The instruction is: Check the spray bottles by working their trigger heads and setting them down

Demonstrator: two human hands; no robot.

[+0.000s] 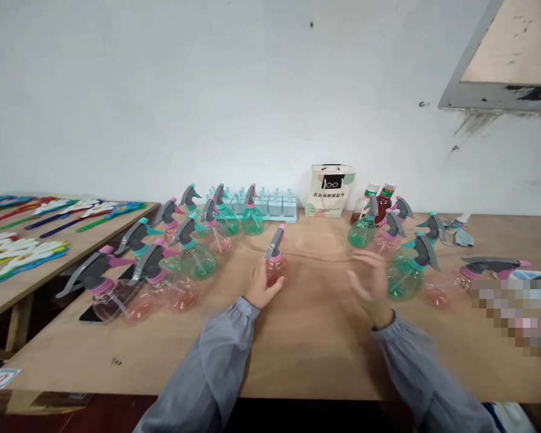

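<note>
My left hand (pixel 264 284) is wrapped round the lower body of a pink spray bottle (pixel 276 264), which stands upright mid-table with its grey trigger head and pink nozzle on top. To the right, my right hand (pixel 370 282) hovers with fingers spread, somewhat blurred and holding nothing. Nearest to it is a green spray bottle (pixel 406 276) with a teal collar. Beyond the fingers stands another green spray bottle (pixel 361 230), with a pink spray bottle (pixel 385 240) beside it. The bottles are see-through, and thin tubes show inside several of them.
Several more pink and green spray bottles (pixel 198 258) crowd the left side. A dark phone (pixel 90 315) lies partly under them. At the wall are a light-blue mold tray (pixel 282 208), a printed paper bag (pixel 329 195) and red sauce bottles (pixel 385 201). Colourful hand-shaped clappers (pixel 36 252) cover the left table.
</note>
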